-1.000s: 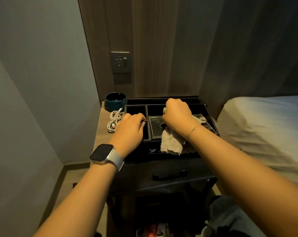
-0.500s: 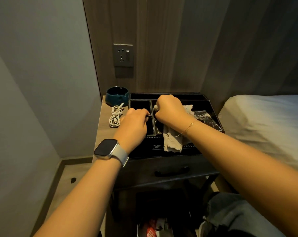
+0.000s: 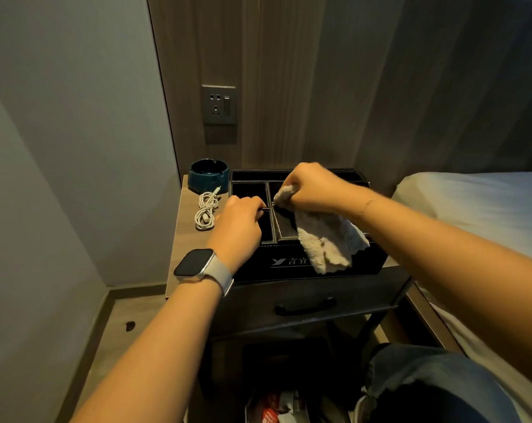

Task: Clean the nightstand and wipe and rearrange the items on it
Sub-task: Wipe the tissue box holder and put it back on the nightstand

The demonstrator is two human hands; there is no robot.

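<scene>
Since half a second ago the right hand (image 3: 312, 187) has lifted the cloth (image 3: 326, 239) off the tray floor, so the rag now hangs from the fist and drapes down over the front wall of the black organiser tray (image 3: 365, 264), where before it lay bunched lower in the compartment. The left hand (image 3: 238, 225) has stayed on the same divider, and the view has tilted slightly.

Nearest the camera, a knee in blue denim (image 3: 435, 383) fills the lower right, with some red and white packaging (image 3: 274, 410) on the floor under the nightstand (image 3: 182, 239). The nightstand has a pale wood top and a dark drawer with a black handle (image 3: 304, 306). The tray covers most of the top and carries a printed logo on its front. On the bare strip to its left lies a coiled white cable (image 3: 206, 210), and behind that a dark blue ashtray (image 3: 209, 175) in the back corner. A wall socket (image 3: 219, 104) sits on the wood panel above, and a bed with white sheets (image 3: 487, 215) lies to the right.

The left wrist wears a smartwatch (image 3: 197, 264) with a light band. The left fingers curl down and pinch the tray's inner divider. The right hand is a closed fist, knuckles up, gripping the upper end of the cloth above the middle compartments.
</scene>
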